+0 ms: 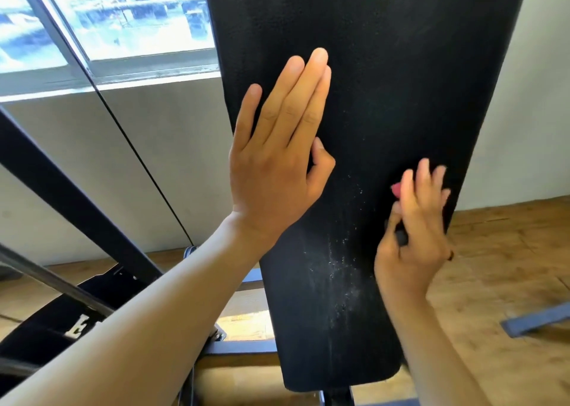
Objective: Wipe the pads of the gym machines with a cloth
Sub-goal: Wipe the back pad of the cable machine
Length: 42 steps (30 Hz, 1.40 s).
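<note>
A long black pad (pixel 385 81) of a gym bench slopes up through the middle of the view. White specks and streaks (pixel 336 266) mark its lower half. My left hand (pixel 277 158) lies flat on the pad's left side, fingers straight and together. My right hand (pixel 413 220) is at the pad's right edge and blurred by motion. It holds a pink cloth (pixel 396 189) against the pad; only a small corner shows past the fingers. A small dark piece (pixel 401 237) sits under the thumb, and I cannot tell what it is.
Black machine frame bars (pixel 71 195) and a thin cable (pixel 138 158) cross the left side below a window (pixel 123 20). A blue-grey base rail (pixel 536 319) lies on the wooden floor (pixel 509 266) at right. The grey wall stands close behind.
</note>
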### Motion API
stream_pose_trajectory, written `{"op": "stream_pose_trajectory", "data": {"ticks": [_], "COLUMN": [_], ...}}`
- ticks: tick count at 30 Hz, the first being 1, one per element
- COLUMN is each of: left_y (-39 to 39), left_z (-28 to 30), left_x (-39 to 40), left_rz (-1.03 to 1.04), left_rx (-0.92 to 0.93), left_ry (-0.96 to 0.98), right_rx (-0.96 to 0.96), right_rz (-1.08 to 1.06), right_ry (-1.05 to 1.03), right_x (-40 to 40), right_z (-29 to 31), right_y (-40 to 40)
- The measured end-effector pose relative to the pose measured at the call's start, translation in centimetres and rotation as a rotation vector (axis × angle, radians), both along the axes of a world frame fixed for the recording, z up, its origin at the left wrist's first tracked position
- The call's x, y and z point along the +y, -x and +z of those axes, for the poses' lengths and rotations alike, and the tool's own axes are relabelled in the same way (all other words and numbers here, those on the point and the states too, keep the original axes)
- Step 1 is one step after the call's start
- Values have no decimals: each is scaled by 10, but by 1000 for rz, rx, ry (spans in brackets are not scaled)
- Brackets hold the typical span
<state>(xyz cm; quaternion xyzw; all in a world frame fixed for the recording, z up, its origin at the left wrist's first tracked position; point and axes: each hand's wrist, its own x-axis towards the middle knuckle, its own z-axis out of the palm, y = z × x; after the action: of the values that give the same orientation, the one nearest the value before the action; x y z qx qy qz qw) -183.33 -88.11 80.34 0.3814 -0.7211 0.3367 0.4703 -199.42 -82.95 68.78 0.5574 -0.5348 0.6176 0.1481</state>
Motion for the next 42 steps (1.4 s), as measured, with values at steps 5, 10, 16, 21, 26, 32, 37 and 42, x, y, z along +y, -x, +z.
{"op": "stream_pose_trajectory", "data": {"ticks": [5,10,16,21,26,32,37,42], "left_y": [-1,-2,-1,-1,-1,-1,0,0], "left_z": [1,-1,-1,0,-1,-1,-2,-2], "left_x": [0,-2,-1,-2,-1,-2,-3,-1], "left_rz": [5,9,-15,-17,-11,-7,9,5], "left_rx": [-9,-7,-1,0,1,6,1,2], "left_ry": [-11,7,-1,8,10,19,33,30], "right_rx": [37,80,209,152,139,185,2,93], "right_rz": [-36,16,139,74,66,52,-44,12], "right_ry": [-45,138,-114,26,38,-95,96,-70], "right_x": [8,-31,33,-6,-7,21,-27,8], "right_z": [-11,66,-53,18,15,-40,56,-19], "right_y": [-14,-14,-56,-45,-49,-47,-33,-47]}}
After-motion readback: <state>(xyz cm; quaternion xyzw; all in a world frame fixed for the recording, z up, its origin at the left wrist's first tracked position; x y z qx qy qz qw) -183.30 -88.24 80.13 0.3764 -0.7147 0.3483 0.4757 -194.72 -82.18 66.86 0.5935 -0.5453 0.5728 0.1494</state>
